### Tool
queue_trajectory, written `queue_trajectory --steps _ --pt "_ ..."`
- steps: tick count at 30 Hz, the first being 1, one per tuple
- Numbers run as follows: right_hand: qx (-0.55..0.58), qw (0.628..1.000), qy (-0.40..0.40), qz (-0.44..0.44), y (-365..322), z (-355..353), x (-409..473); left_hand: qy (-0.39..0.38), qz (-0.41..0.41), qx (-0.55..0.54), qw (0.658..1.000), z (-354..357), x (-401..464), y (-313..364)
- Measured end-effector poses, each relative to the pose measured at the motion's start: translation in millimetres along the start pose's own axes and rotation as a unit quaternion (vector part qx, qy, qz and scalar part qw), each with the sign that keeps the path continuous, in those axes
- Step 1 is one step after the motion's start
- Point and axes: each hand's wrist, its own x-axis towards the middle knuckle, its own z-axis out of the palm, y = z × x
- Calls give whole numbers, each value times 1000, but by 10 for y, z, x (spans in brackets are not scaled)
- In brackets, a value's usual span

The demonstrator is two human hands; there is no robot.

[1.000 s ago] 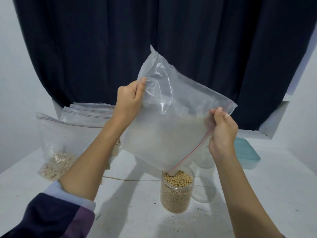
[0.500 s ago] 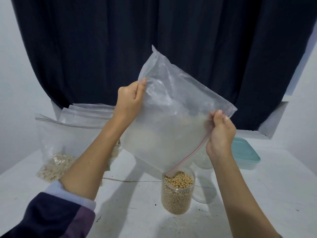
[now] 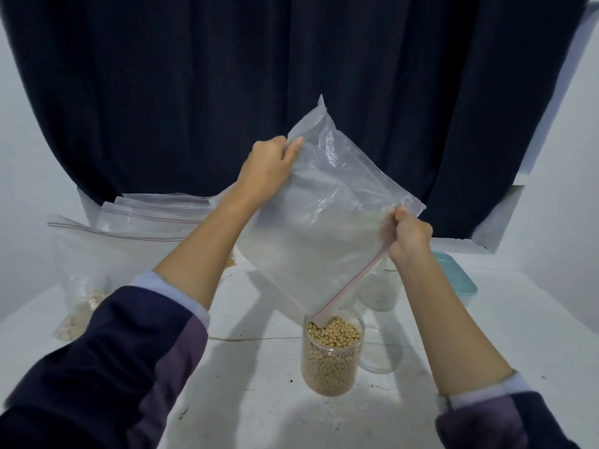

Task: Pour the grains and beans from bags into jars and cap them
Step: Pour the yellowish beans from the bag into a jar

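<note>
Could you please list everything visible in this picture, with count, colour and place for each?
Held bag: one, clear with a red zip strip, tilted over the bean jar, looks empty.
Bean jar: one, clear, nearly full of tan beans, uncapped, front centre of the table.
Other jars: at least one, clear, behind the bean jar, partly hidden.
Lid: one, clear, right of the bean jar; what it is stays unsure.
Standing bags: at least three, clear, left rear; the front one holds pale grains.
Box: one, teal, right rear.
Table: one, white.
Curtain: one, dark, behind.
Left hand: grips the bag's upper edge.
Right hand: pinches the bag near the zip.
</note>
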Motion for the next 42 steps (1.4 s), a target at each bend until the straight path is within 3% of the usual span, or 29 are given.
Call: queue_trajectory --steps 6,14,17,21,22,25,29,34,38,41,42 --pt "-36 999 19 27 -35 -35 42 -24 -22 9 999 130 45 -7" --pt "1 999 26 25 -90 -144 40 4 17 -30 999 142 60 -24" --pt "88 994 16 55 -189 -190 30 28 37 -62 997 147 45 -6" --pt "219 972 28 81 -359 -313 74 157 71 -13 985 231 -26 -65" --pt "242 966 34 80 -403 -356 81 157 77 5 985 301 -101 -85" --pt "287 952 42 99 -498 -473 120 41 125 69 989 609 -515 -90" --pt "329 927 82 159 -584 -641 169 -126 202 112 965 1012 -927 13" --pt "412 888 119 164 -748 -893 140 -255 199 117 939 1349 -1176 393" --pt "482 860 103 132 -974 -1099 78 -278 191 68 939 1616 -1449 651" --pt "275 958 60 45 -1015 -1283 140 -192 126 -131 965 1792 -1615 880" --pt "244 969 36 29 -978 -1347 209 -144 99 -188 966 1842 -1628 952"
